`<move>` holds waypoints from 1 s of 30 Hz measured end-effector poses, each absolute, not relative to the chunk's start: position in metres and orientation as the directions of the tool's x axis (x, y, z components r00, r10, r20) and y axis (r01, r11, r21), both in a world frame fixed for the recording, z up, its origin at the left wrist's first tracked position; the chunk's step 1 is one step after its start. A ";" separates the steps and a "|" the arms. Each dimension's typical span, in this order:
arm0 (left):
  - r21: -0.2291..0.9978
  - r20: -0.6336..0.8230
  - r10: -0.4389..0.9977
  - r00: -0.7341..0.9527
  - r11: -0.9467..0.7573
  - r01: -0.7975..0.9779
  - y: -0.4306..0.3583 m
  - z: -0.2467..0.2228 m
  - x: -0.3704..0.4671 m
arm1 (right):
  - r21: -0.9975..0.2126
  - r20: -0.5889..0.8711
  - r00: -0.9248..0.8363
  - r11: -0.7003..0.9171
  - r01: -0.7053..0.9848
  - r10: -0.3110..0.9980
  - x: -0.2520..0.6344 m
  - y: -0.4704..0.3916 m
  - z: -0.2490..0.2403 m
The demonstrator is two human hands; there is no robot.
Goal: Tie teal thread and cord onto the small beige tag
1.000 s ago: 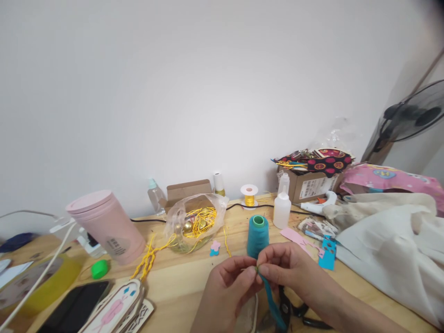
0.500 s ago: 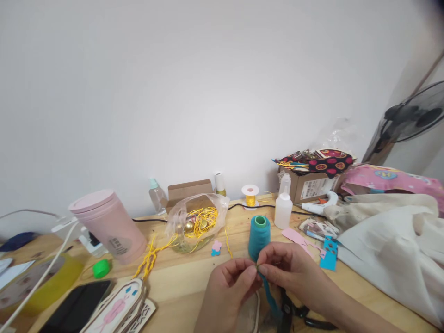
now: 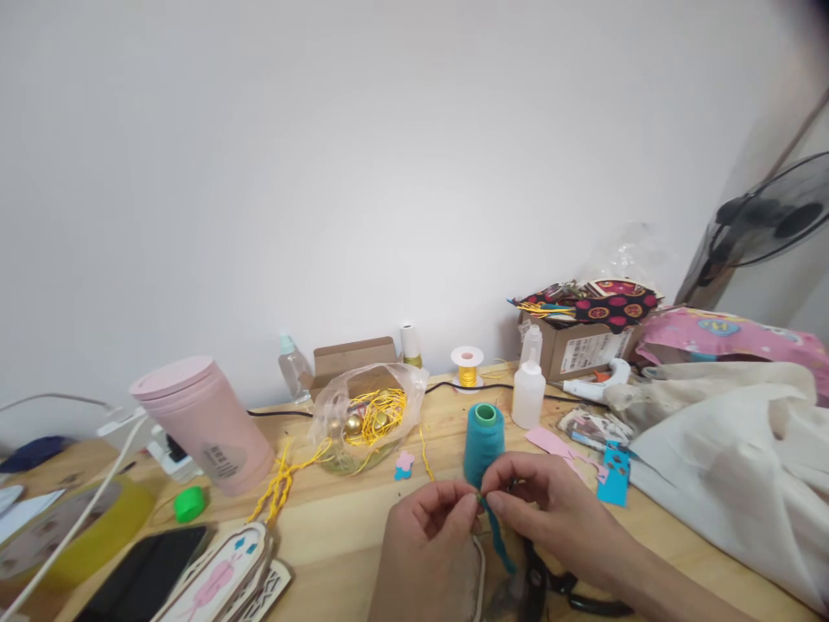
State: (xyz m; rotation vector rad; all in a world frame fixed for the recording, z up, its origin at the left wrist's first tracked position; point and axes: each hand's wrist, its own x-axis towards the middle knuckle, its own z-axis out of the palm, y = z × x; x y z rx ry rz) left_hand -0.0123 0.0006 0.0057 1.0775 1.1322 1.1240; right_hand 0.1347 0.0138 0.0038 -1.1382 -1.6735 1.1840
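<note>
My left hand (image 3: pixel 431 540) pinches the top end of a bundle of teal thread (image 3: pixel 499 542) between thumb and forefinger. Close beside it, my right hand (image 3: pixel 547 505) has its thumb and forefinger pressed together at the same end; what lies between these fingertips is too small to make out. The thread bundle hangs down between both hands. Just behind them stands a teal thread cone (image 3: pixel 484 445). Black-handled scissors (image 3: pixel 536 583) lie below my right hand, partly hidden. Under my left hand shows the edge of a pale rounded piece (image 3: pixel 480 574).
Left are a pink tumbler (image 3: pixel 211 432), a phone (image 3: pixel 146 574), decorated wooden tags (image 3: pixel 217 574) and a yellow tape roll (image 3: pixel 110 527). Behind are a plastic bag (image 3: pixel 366 415) with yellow cord, a white bottle (image 3: pixel 529 396) and a cardboard box (image 3: pixel 570 341). White cloth (image 3: pixel 731 466) covers the right.
My fingertips have parted slightly at the top of the teal thread, and its lower end has swung a little. My left hand has shifted slightly; other things stay put.
</note>
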 end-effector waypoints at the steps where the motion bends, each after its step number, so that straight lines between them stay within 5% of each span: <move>1: 0.991 -0.098 0.993 0.061 0.103 -0.087 0.001 0.006 -0.012 | -0.952 0.103 -0.303 0.183 0.247 0.947 0.135 0.014 0.005; 9: 0.998 -0.053 0.996 0.073 0.055 -0.014 0.001 0.001 -0.011 | -0.828 0.229 -0.329 0.361 0.430 0.916 0.138 0.011 0.010; 19: 0.998 -0.054 0.997 0.059 0.055 -0.018 0.001 0.001 -0.011 | -0.942 0.075 -0.291 0.164 0.294 0.954 0.136 0.013 0.005; 30: 0.998 -0.053 0.997 0.063 0.054 -0.024 0.003 -0.003 -0.013 | -0.885 0.165 -0.311 0.280 0.372 0.936 0.136 0.013 0.004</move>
